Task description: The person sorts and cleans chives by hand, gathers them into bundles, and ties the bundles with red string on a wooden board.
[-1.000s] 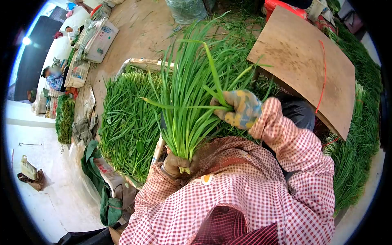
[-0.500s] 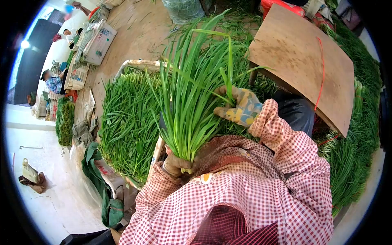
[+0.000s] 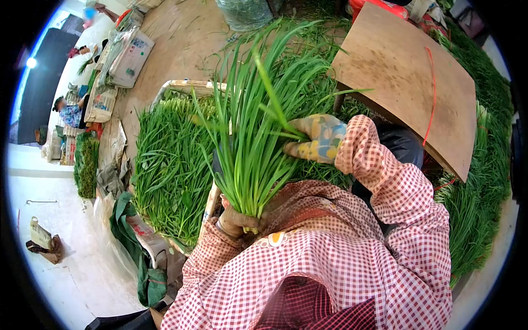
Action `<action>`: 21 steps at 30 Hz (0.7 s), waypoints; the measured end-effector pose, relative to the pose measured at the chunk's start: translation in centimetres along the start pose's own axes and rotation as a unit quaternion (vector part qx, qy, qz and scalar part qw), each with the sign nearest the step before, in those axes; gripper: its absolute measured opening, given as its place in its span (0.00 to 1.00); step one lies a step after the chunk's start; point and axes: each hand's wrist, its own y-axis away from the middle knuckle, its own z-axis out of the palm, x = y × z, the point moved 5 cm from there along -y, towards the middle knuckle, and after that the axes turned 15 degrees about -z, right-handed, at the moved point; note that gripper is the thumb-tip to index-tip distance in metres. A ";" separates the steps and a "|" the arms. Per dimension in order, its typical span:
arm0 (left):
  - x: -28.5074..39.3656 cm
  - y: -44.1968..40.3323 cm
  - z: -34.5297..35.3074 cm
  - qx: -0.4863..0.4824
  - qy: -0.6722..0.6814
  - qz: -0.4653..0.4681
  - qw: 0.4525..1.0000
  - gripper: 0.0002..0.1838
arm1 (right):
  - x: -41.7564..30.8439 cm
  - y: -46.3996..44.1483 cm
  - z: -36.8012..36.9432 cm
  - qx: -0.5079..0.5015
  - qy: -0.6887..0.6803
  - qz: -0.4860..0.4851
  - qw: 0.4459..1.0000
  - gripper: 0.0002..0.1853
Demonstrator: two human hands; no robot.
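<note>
A bunch of long green leafy stalks (image 3: 250,159) stands upright in front of me, its leaves fanned out at the top. My left hand (image 3: 236,221), in a brownish glove, is closed around its pale lower ends. To the right of the bunch, my right hand (image 3: 318,138), in a blue and yellow patterned glove, pinches a few loose leaves (image 3: 272,102), blurred by motion. Behind the bunch on the left, a white-rimmed crate (image 3: 190,84) holds a thick pile of similar greens (image 3: 170,170).
A brown board (image 3: 404,77) with a red string (image 3: 433,99) lies at the upper right, beside more greens (image 3: 487,181). A wrapped bundle (image 3: 245,12) sits at the top. At the far left are white boxes (image 3: 131,58) and a person (image 3: 70,114).
The leaves in my right hand have swung from upright to leaning left across the bunch. My right hand has shifted slightly left. My left hand stays around the stalk bases.
</note>
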 end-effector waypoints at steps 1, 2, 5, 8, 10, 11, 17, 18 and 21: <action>0.1 0.0 0.5 0.000 0.000 -0.001 1.000 0.34 | -0.7 -0.2 -0.4 0.000 0.000 0.000 1.000 0.22; 1.3 0.0 1.6 0.051 -0.063 0.054 0.995 0.36 | -1.4 -0.5 -0.2 -0.057 0.009 -0.006 0.998 0.20; 1.4 1.3 -0.4 0.082 -0.075 0.056 0.992 0.45 | -2.8 -0.2 0.9 -0.053 0.073 -0.085 0.992 0.14; 0.6 2.2 -0.7 0.075 -0.016 -0.024 0.997 0.39 | -1.4 -1.8 4.4 -0.199 0.087 -0.028 0.976 0.16; 0.0 3.3 -2.7 0.125 -0.032 0.009 0.992 0.39 | -1.9 -1.7 4.9 -0.188 0.061 -0.023 0.980 0.15; 0.2 4.1 -3.4 0.172 -0.047 0.041 0.983 0.38 | -2.3 -1.6 5.3 -0.184 0.048 -0.020 0.982 0.14; -1.7 7.9 -6.6 0.186 -0.010 0.011 0.982 0.34 | 0.5 -2.9 12.3 -0.092 -0.106 0.073 0.987 0.14; -2.0 8.1 -6.7 0.176 0.005 0.010 0.984 0.32 | 1.2 -3.0 12.9 -0.055 -0.080 0.038 0.995 0.13; -2.3 8.1 -5.5 0.167 0.051 0.020 0.984 0.30 | 4.3 -2.9 13.1 0.024 -0.096 -0.034 0.995 0.11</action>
